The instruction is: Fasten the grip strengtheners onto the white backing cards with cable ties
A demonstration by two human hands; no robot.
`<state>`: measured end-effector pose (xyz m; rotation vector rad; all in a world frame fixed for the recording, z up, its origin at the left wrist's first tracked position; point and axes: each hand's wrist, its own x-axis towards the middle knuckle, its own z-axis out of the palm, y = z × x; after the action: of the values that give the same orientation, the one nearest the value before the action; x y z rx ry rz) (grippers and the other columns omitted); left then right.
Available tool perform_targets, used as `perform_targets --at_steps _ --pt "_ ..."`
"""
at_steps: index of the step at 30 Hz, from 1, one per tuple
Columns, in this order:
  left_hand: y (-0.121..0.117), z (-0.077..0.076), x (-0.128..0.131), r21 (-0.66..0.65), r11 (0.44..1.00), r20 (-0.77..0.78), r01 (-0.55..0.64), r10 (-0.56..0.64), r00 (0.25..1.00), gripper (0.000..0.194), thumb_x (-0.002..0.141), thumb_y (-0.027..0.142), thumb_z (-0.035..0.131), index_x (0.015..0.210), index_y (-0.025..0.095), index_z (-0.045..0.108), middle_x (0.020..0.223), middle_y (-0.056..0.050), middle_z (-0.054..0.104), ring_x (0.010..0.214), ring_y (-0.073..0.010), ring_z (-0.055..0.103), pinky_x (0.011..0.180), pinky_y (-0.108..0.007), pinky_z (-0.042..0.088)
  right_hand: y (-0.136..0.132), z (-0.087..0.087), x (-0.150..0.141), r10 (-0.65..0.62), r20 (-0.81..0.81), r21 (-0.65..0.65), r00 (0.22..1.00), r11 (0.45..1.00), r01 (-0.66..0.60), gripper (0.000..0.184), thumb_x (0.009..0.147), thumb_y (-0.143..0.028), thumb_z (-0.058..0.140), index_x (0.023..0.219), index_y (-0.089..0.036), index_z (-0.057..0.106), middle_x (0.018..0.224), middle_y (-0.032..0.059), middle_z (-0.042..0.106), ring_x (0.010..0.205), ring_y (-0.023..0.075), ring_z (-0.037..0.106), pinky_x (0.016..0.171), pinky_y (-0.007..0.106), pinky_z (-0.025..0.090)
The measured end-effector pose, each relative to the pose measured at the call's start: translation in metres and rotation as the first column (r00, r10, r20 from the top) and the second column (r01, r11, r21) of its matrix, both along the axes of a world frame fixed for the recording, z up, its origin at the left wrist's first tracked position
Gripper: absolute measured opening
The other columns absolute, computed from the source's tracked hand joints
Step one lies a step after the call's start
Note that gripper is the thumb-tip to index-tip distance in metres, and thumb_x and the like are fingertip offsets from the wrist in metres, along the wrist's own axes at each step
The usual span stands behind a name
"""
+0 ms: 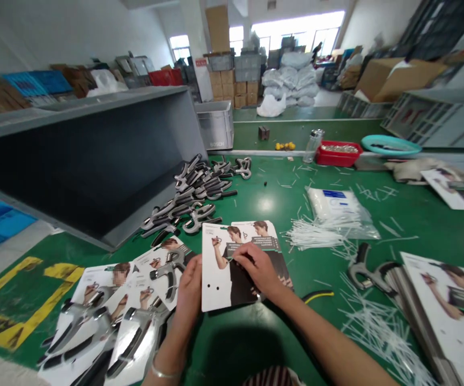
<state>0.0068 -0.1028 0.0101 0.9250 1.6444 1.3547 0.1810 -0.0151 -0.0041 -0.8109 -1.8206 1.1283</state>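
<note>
Left hand (189, 295) gripping card (215, 284) by edge, fingers together; right hand (258, 271) pinching card face (pinched bit too small to tell). Card on green bench (296, 185), 12 o'clock. Hand grippers (191, 195) heaped 11 o'clock; cable ties (316, 234) 1 o'clock.

Hand exercisers (191, 195): matt black and grey plastic, some parts with a metallic sheen. Display cards (242, 265): glossy white printed card. Cable ties (308, 234): smooth white plastic. Bag (334, 209): clear, shiny plastic film. Workbench top (296, 182): smooth green, lightly glossy. Tray (338, 154): glossy red plastic. Bin (215, 124): matt grey plastic. Bracelet (160, 372): polished metal. Shelf unit (95, 104): matt grey, material hard to tell.
</note>
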Motion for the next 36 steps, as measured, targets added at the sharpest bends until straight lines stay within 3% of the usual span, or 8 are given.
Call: perform_targets --at_steps 3,6,11,13,17,21,26,36 --pt "-0.007 0.008 0.002 -0.125 0.992 0.159 0.034 -0.014 0.987 0.057 0.08 0.048 0.069 0.125 0.016 0.056 0.104 -0.009 0.073 0.086 -0.0235 0.07 0.071 -0.03 0.055 -0.003 0.001 -0.002 -0.059 -0.085 -0.154 0.995 0.987 0.045 0.015 0.097 -0.034 0.051 0.092 -0.023 0.06 0.081 0.0008 0.062 0.071 0.0154 0.061 0.067 0.027 0.053" --pt "-0.007 0.013 0.006 -0.162 0.966 0.3 0.2 -0.145 0.943 0.066 0.073 0.044 0.077 0.127 0.016 0.052 0.101 -0.009 0.074 0.079 -0.0238 0.071 0.069 -0.033 0.056 -0.005 0.004 0.01 -0.151 -0.106 -0.112 0.983 0.984 0.139 0.015 0.098 -0.034 0.048 0.096 -0.024 0.059 0.088 0.0016 0.064 0.07 0.0148 0.062 0.066 0.027 0.054" --pt "0.014 0.012 0.003 -0.164 0.952 0.267 0.258 -0.209 0.941 0.061 0.075 0.045 0.074 0.127 0.019 0.057 0.091 -0.004 0.075 0.069 -0.019 0.069 0.06 -0.026 0.052 0.032 0.001 0.105 -0.411 0.034 0.089 0.911 0.909 0.407 0.016 0.096 -0.032 0.051 0.1 -0.024 0.065 0.095 0.0052 0.065 0.084 0.0209 0.062 0.078 0.035 0.051" --pt "0.028 0.007 0.003 -0.179 0.951 0.189 0.252 -0.218 0.957 0.059 0.073 0.045 0.075 0.123 0.016 0.061 0.081 -0.002 0.073 0.061 -0.0166 0.066 0.053 -0.022 0.047 0.06 -0.004 0.154 -0.489 0.289 0.341 0.823 0.856 0.389 0.017 0.095 -0.03 0.052 0.095 -0.022 0.068 0.094 0.0075 0.065 0.092 0.0246 0.061 0.085 0.04 0.048" --pt "0.045 -0.001 0.012 -0.197 0.96 0.176 0.199 -0.166 0.97 0.051 0.073 0.041 0.075 0.114 0.012 0.064 0.071 -0.001 0.07 0.05 -0.0135 0.06 0.044 -0.02 0.043 0.105 -0.007 0.205 -0.524 0.666 0.528 0.531 0.834 0.16 0.018 0.093 -0.021 0.054 0.099 -0.02 0.071 0.097 0.0117 0.064 0.097 0.0267 0.058 0.082 0.037 0.047" --pt "0.034 0.0 0.013 -0.211 0.966 0.344 0.148 -0.068 0.936 0.045 0.077 0.028 0.076 0.117 0.013 0.062 0.086 -0.006 0.073 0.064 -0.0147 0.067 0.054 -0.023 0.055 0.12 -0.002 0.201 -0.522 0.773 0.555 0.361 0.832 0.016 0.016 0.093 -0.02 0.055 0.092 -0.021 0.071 0.096 0.012 0.064 0.096 0.027 0.055 0.076 0.034 0.045" --pt "0.012 0.002 0.001 -0.198 0.977 0.534 0.076 0.043 0.844 0.042 0.075 0.01 0.077 0.114 0.013 0.062 0.113 -0.012 0.071 0.095 -0.0193 0.071 0.085 -0.029 0.061 0.125 -0.001 0.198 -0.482 0.806 0.516 0.342 0.857 -0.008 0.017 0.094 -0.02 0.055 0.086 -0.02 0.07 0.094 0.012 0.064 0.095 0.0258 0.056 0.071 0.031 0.042" --pt "0.018 -0.004 0.005 -0.166 0.986 0.5 0.031 0.057 0.864 0.034 0.081 0.01 0.071 0.114 0.012 0.062 0.109 -0.013 0.072 0.087 -0.019 0.073 0.076 -0.028 0.063 0.136 0.002 0.206 -0.42 0.852 0.397 0.312 0.907 0.136 0.016 0.093 -0.026 0.056 0.091 -0.02 0.071 0.101 0.0095 0.064 0.09 0.0215 0.061 0.062 0.025 0.038"
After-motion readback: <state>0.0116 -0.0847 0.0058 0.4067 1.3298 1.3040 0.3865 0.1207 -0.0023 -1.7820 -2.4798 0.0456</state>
